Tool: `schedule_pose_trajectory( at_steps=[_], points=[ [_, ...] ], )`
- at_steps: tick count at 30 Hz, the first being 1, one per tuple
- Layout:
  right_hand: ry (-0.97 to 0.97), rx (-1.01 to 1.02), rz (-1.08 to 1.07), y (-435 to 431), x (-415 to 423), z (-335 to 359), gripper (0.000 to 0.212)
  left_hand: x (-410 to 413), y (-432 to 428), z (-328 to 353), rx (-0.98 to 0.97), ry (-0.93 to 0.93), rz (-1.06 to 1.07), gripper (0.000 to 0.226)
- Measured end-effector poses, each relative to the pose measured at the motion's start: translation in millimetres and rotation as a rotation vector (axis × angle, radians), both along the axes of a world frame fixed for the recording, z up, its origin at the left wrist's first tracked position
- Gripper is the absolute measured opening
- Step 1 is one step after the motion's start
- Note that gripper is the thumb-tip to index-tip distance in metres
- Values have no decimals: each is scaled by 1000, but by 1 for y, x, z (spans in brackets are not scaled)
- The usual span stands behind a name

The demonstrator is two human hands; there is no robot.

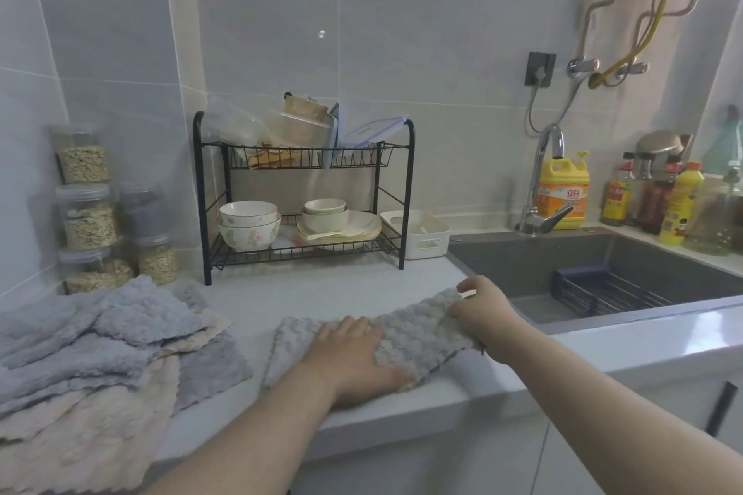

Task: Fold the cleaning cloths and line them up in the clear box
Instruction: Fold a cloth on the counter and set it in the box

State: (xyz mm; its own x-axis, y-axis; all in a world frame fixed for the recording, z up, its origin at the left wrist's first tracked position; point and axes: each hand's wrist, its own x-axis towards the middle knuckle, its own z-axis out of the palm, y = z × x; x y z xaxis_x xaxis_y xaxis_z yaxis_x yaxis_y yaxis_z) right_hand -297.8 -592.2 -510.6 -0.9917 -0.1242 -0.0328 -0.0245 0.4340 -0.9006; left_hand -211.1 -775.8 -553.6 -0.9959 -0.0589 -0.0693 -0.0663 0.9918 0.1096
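Nubby grey cloth (pixel 422 334) between rumpled pile (pixel 100 334) and sink (pixel 583 265)
Left hand (pixel 349 350) pressed flat on it; right hand (pixel 478 305) pinching its seemingly raised end.

one fluffy grey cloth (pixel 418 338) lies on the white counter (pixel 321 293), near its front edge. its left part is flat under the left hand (pixel 354 354), and its right end is lifted up a little, pinched by the right hand (pixel 482 309). a messy pile of cloths (pixel 100 350), grey and cream with wavy edges, lies unfolded on the left side of the counter.
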Motion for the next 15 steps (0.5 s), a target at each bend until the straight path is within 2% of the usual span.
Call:
schedule_pose_trajectory(
  at_steps=[2,3,6,8,10,12,15],
  points=[
    [39,4,-21,2,-2,7,34,-1,10,2,21,16,-8,103],
    [53,15,-24,3,-2,12,34,1,13,6,66,50,-22,100],
    [66,60,12,1,-3,27,38,12,-6,18,208,269,35,72],
    [70,81,76,-5,2,36,38,28,-37,17,187,386,131,55],
    [92,98,153,-18,9,42,37,46,-62,7,197,344,199,50],
    [126,144,232,-38,19,44,38,57,-70,-2,294,272,215,50],
    [181,255,330,-73,34,42,32,58,-71,-5,470,333,263,43]
  ],
)
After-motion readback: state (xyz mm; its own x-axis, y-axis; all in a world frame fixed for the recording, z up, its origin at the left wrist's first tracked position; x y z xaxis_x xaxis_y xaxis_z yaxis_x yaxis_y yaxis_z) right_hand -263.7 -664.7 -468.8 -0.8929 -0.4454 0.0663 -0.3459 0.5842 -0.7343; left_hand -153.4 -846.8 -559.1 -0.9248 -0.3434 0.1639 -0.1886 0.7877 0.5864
